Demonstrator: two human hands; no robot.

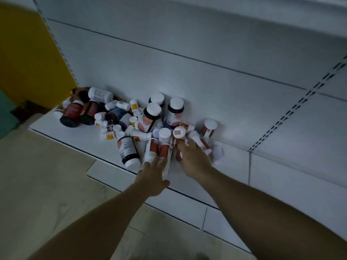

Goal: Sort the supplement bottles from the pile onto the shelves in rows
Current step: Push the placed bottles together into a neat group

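A pile of supplement bottles (131, 124) lies against the back panel on the low white shelf (75, 134). Most are white-capped, some dark, some white with red labels, and many lie on their sides. My left hand (152, 175) stretches to the pile's front edge, its straight fingers touching a lying white bottle with a red label (150, 150). My right hand (193, 160) is spread over the small bottles at the pile's right end, beside another red-labelled bottle (164, 147). Whether it grips one is hidden under the palm.
Two large white-capped bottles (175, 109) stand upright at the back of the pile, and a slim one (209, 127) stands at its right. Dark jars (72, 113) lie at the left end. A yellow side panel (28, 53) bounds the shelf on the left. Pale floor (47, 184) lies in front.
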